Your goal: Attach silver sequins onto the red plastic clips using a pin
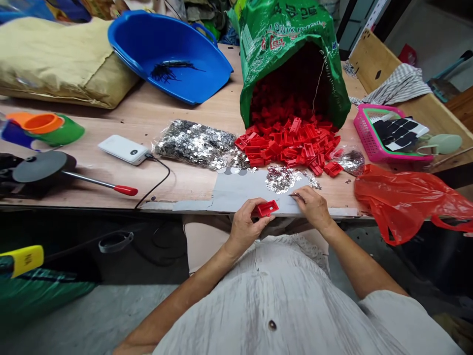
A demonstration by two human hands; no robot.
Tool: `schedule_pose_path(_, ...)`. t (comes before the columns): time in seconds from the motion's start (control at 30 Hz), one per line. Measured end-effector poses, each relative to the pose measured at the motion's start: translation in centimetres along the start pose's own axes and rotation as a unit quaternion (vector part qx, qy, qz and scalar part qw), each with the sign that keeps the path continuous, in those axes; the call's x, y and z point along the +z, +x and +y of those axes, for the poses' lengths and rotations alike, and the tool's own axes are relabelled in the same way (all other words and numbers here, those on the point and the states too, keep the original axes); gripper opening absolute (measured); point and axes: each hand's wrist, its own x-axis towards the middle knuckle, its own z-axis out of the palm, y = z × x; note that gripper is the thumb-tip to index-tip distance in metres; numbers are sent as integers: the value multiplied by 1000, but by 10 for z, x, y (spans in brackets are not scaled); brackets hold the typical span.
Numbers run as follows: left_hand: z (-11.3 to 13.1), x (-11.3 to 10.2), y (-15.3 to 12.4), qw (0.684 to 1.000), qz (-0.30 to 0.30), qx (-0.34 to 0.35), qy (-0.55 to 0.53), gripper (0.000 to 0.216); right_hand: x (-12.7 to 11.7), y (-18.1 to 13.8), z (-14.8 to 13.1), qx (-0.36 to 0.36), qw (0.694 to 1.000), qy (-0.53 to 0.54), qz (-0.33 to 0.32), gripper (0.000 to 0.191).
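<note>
wood tbl [192, 183]: red box [267, 208] in l hand [244, 223], left of r hand [314, 207].

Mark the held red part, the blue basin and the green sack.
Held red part [266, 209], head view: its open face.
Blue basin [166, 42], head view: bare inner wall.
Green sack [286, 30], head view: printed side.

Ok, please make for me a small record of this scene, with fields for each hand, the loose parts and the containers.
Left hand: holds one red plastic piece, hollow side showing
Right hand: fingers pinched, apparently on a tiny piece, too small to identify
Loose parts: silvery pile on grey sheet; red heap behind it
Green sack: mouth open, red pieces inside
Clear bag: silvery pieces, left of the red heap
Blue basin: dark strands
</note>
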Motion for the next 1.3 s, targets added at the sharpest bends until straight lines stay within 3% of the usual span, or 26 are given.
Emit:
schedule_pose_path(0.17,1,-1,3,999,-37,37,13,40,-9,-5,6,11,999,47,3,20)
schedule_pose_path(0.27,1,-1,4,995,-80,-21,-61,46,-10,0,10,32,999,40,-4,19)
schedule_pose_path(0.47,6,-4,2,952,-159,-144,-219,63,-4,8,7,19,999,26,-23,12)
schedule_pose_path(0.67,6,-5,1,932,-173,-182,-260,41,-19,8,-22,1,982,185,-25,11)
schedule_pose_path(0.83,4,1,-2,932,-172,-193,-255,38,-32,8,-54,-103,954,282,-21,6)
schedule_pose_path(1.07,0,4,-6,929,-182,-196,-257,29,-27,12,-61,-258,933,253,-4,13)
schedule_pose_path(1.3,-1,6,-8,919,-160,-205,-295,23,-26,8,-60,-296,930,218,-20,20)
